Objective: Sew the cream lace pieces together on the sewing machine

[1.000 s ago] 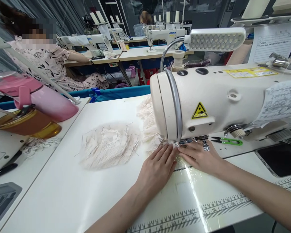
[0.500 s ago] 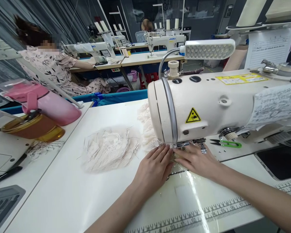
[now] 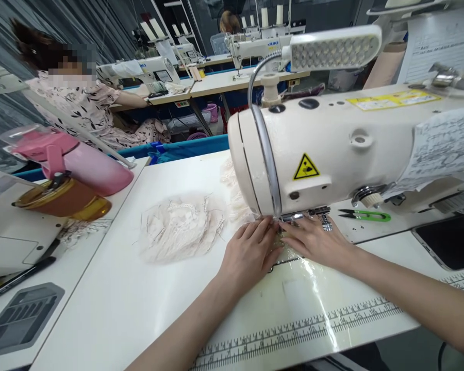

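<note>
My left hand (image 3: 249, 250) lies flat on the bed of a white sewing machine (image 3: 340, 144), fingers stretched toward the needle area. Close beside it on the right, my right hand (image 3: 315, 241) is also flat, its fingers extended under the machine head by the metal parts. Any cloth beneath the fingertips is mostly hidden by the hands and the head. Pale lace-like fabric (image 3: 234, 188) spreads out behind the head's left end. To the left of my left hand lies a heap of thin, frayed cream cloth (image 3: 181, 229).
Green-handled thread snips (image 3: 375, 216) and a dark phone (image 3: 450, 242) lie to the right. A printed ruler (image 3: 294, 332) runs along the front edge. At left stand a pink bottle (image 3: 96, 167) and an amber cup (image 3: 67, 198). Another person (image 3: 77, 108) sits beyond, left.
The camera view has shifted slightly, so the machine and lamp sit higher in the picture. Both hands stay at the needle area, with little visible change in their fingers.
</note>
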`<action>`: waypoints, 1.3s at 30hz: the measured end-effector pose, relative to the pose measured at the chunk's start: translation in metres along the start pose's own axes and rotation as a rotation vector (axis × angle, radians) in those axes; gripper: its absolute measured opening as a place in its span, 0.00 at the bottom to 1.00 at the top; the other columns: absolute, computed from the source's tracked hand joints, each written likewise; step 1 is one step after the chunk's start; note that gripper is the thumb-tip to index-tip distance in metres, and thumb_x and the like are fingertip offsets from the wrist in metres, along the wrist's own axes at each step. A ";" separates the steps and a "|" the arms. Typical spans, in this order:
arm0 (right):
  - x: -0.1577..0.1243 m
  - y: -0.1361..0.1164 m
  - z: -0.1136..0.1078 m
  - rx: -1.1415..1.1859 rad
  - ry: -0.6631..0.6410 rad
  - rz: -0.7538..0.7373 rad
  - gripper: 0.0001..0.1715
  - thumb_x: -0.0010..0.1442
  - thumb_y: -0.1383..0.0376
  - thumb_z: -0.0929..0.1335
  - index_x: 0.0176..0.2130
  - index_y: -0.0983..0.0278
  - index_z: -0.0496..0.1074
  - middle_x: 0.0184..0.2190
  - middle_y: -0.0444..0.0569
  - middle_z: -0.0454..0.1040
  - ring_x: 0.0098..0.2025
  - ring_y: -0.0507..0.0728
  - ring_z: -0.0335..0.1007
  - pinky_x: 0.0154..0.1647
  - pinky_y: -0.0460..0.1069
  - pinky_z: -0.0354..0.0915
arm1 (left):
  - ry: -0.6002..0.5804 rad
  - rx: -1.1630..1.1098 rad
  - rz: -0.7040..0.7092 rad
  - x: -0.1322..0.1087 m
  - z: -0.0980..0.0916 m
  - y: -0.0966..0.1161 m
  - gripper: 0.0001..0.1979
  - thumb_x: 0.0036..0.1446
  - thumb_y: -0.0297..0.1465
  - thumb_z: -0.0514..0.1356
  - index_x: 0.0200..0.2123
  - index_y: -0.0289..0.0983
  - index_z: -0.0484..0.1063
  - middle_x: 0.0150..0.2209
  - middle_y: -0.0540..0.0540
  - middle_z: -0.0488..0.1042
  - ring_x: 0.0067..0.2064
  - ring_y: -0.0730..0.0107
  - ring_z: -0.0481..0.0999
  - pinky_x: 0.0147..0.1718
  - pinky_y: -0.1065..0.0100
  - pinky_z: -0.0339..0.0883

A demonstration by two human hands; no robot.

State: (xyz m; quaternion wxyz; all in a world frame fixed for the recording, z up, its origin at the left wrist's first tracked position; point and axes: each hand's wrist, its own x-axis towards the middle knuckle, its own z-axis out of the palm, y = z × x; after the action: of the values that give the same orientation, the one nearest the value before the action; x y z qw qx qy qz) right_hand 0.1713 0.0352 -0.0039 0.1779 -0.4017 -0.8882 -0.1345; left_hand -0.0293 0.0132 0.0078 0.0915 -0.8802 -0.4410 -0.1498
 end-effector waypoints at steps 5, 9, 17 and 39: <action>-0.002 0.010 0.001 0.104 0.029 0.027 0.18 0.67 0.59 0.58 0.47 0.59 0.73 0.44 0.47 0.75 0.38 0.57 0.70 0.52 0.58 0.56 | -0.081 -0.021 -0.038 0.002 -0.002 0.001 0.24 0.64 0.41 0.52 0.57 0.33 0.64 0.55 0.39 0.68 0.56 0.55 0.66 0.51 0.56 0.64; 0.001 0.016 -0.004 0.175 -0.001 0.080 0.19 0.67 0.62 0.57 0.44 0.59 0.74 0.34 0.47 0.77 0.33 0.56 0.69 0.48 0.57 0.59 | -0.106 -0.021 -0.058 0.002 -0.001 0.001 0.26 0.63 0.43 0.52 0.58 0.34 0.63 0.56 0.39 0.66 0.57 0.53 0.63 0.53 0.55 0.61; 0.009 0.018 -0.005 0.429 0.128 0.228 0.17 0.64 0.58 0.60 0.34 0.59 0.74 0.31 0.49 0.76 0.36 0.59 0.71 0.41 0.57 0.66 | -0.096 -0.096 -0.154 -0.001 -0.005 0.002 0.23 0.61 0.42 0.55 0.56 0.39 0.65 0.55 0.40 0.65 0.56 0.50 0.61 0.53 0.50 0.59; -0.008 0.032 0.024 0.636 0.095 0.467 0.21 0.57 0.46 0.63 0.32 0.59 0.74 0.26 0.49 0.72 0.29 0.61 0.68 0.30 0.55 0.65 | 0.197 -0.102 -0.228 -0.032 -0.033 -0.046 0.12 0.64 0.26 0.50 0.48 0.38 0.69 0.55 0.45 0.69 0.59 0.63 0.64 0.58 0.52 0.57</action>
State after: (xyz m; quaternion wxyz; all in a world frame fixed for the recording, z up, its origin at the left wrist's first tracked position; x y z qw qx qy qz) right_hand 0.1955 0.0595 -0.0257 0.3599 -0.5109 -0.7613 0.1728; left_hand -0.0907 0.0068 0.0287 0.0718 -0.8091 -0.5186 -0.2670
